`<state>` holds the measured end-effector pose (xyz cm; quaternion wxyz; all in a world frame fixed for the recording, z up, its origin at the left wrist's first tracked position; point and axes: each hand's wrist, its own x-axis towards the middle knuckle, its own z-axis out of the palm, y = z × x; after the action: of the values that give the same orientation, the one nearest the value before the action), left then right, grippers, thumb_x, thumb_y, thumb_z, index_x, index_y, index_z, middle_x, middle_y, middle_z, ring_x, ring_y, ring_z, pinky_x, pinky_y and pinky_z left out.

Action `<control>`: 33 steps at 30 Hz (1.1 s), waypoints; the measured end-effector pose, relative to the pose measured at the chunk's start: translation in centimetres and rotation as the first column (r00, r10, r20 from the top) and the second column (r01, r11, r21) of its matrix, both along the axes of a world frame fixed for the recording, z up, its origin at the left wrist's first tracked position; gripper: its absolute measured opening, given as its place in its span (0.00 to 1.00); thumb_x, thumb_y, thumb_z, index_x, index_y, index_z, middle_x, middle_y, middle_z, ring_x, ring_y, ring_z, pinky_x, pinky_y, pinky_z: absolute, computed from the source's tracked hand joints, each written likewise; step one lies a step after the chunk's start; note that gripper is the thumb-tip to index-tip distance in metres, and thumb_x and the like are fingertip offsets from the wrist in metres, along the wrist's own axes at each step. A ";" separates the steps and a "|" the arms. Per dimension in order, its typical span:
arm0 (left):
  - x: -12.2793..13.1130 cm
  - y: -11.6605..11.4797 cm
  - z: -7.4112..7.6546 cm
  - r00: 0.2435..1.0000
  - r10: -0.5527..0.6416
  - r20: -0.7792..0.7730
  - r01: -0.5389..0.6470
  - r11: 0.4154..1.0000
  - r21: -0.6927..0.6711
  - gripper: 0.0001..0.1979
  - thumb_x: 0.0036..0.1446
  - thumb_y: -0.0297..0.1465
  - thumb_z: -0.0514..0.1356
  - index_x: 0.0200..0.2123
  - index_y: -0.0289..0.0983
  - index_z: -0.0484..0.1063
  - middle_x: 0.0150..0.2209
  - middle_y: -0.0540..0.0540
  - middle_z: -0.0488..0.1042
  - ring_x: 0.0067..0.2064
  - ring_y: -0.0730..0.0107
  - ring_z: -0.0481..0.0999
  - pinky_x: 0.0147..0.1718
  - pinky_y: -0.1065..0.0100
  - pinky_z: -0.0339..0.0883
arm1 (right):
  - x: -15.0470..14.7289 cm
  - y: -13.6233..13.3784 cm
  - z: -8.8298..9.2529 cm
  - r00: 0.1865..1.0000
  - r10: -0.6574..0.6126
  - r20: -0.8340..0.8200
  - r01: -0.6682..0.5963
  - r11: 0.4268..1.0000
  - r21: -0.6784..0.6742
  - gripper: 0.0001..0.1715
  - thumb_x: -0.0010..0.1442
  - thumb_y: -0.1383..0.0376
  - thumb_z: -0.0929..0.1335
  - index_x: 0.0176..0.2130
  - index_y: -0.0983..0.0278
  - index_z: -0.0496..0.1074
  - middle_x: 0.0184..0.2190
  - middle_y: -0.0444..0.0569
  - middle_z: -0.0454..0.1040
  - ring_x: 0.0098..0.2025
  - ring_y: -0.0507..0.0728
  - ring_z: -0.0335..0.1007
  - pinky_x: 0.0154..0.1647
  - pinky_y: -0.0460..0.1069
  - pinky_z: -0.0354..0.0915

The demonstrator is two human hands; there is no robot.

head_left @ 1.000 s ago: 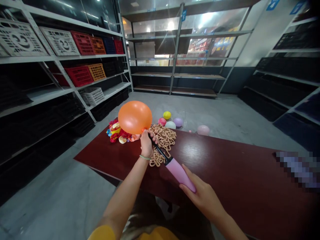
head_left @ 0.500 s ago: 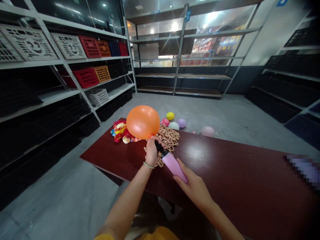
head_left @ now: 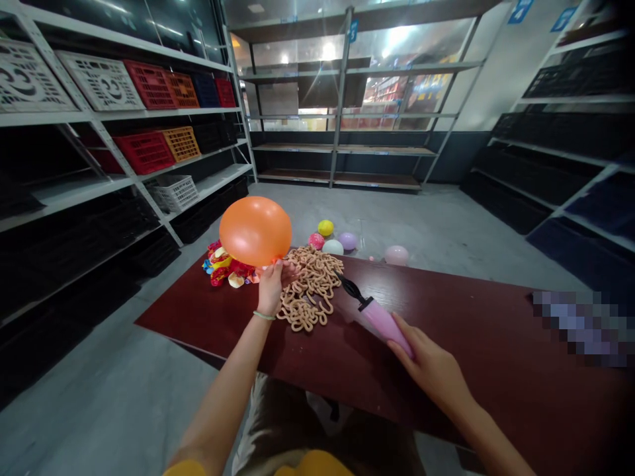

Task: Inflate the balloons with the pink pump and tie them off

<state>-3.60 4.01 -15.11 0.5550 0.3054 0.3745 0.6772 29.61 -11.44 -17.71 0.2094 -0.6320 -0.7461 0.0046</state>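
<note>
My left hand point(head_left: 271, 288) pinches the neck of an inflated orange balloon point(head_left: 254, 230) and holds it above the dark red table point(head_left: 476, 350). My right hand point(head_left: 432, 367) grips the pink body of a hand pump point(head_left: 378, 317); its black nozzle points up and left, free of the balloon. A heap of tan clips point(head_left: 308, 288) lies on the table between the two hands. A pile of limp coloured balloons point(head_left: 225, 266) sits at the table's far left corner.
Several small inflated balloons point(head_left: 333, 240) lie on the grey floor beyond the table. Metal shelving with red, orange and white crates point(head_left: 149, 149) runs along the left; more shelves stand at the back and right. A blurred patch point(head_left: 580, 325) covers the table's right end.
The pump nozzle has come out of the balloon's neck. My right hand drew the pump away to the right, while my left hand kept the balloon pinched and shifted slightly left.
</note>
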 end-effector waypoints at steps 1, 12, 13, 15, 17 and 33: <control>-0.2 0.1 -0.5 1.000 -0.002 -0.018 0.002 1.000 -0.011 0.15 0.56 0.41 0.66 0.33 0.33 0.75 0.27 0.46 0.77 0.30 0.67 0.79 0.33 0.66 0.75 | 0.2 0.9 0.2 0.999 0.001 0.041 -0.001 1.000 -0.001 0.32 0.69 0.52 0.60 0.69 0.53 0.56 0.50 0.51 0.78 0.45 0.63 0.79 0.36 0.54 0.74; -1.0 0.1 -3.6 0.990 0.010 -0.143 -0.014 1.000 -0.025 0.17 0.52 0.42 0.69 0.31 0.33 0.76 0.24 0.50 0.74 0.25 0.71 0.74 0.27 0.69 0.72 | -3.4 11.2 -0.6 0.945 0.191 0.265 -0.224 0.970 0.098 0.30 0.69 0.57 0.60 0.65 0.64 0.64 0.52 0.59 0.76 0.49 0.66 0.72 0.49 0.59 0.66; -1.0 0.0 -3.7 0.988 -0.003 -0.152 0.000 1.000 -0.023 0.17 0.52 0.43 0.68 0.31 0.33 0.76 0.23 0.50 0.74 0.25 0.71 0.74 0.27 0.69 0.72 | -3.5 11.3 -0.9 0.943 0.190 0.275 -0.227 0.968 0.109 0.29 0.69 0.57 0.60 0.65 0.65 0.65 0.52 0.59 0.76 0.50 0.66 0.72 0.50 0.60 0.65; -0.8 -0.2 -3.9 0.986 -0.028 -0.165 0.024 0.999 -0.024 0.19 0.52 0.45 0.68 0.31 0.33 0.76 0.23 0.49 0.74 0.25 0.70 0.74 0.27 0.69 0.71 | -3.4 11.3 -1.6 0.946 0.190 0.264 -0.234 0.961 0.149 0.29 0.69 0.57 0.61 0.64 0.65 0.65 0.54 0.60 0.75 0.52 0.66 0.71 0.53 0.61 0.63; -0.6 -0.3 -3.9 0.985 -0.041 -0.166 0.036 0.999 -0.031 0.19 0.51 0.46 0.68 0.31 0.33 0.76 0.24 0.49 0.74 0.26 0.69 0.74 0.27 0.69 0.71 | -3.2 11.0 -1.8 0.954 0.190 0.231 -0.236 0.953 0.191 0.29 0.69 0.55 0.62 0.64 0.64 0.66 0.56 0.59 0.74 0.55 0.67 0.70 0.55 0.61 0.61; -0.2 -1.1 -3.2 0.806 -0.017 -0.592 0.065 0.996 0.059 0.14 0.60 0.40 0.62 0.26 0.39 0.75 0.18 0.49 0.72 0.21 0.70 0.69 0.23 0.72 0.60 | -3.3 10.3 -1.1 0.970 0.164 0.181 -0.221 0.907 0.360 0.30 0.68 0.58 0.64 0.66 0.61 0.61 0.60 0.58 0.69 0.62 0.66 0.63 0.62 0.62 0.61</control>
<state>-3.76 2.89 -18.35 0.4134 0.5299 0.4957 0.5501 26.27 -1.13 -18.81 0.2700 -0.5016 -0.8052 -0.1648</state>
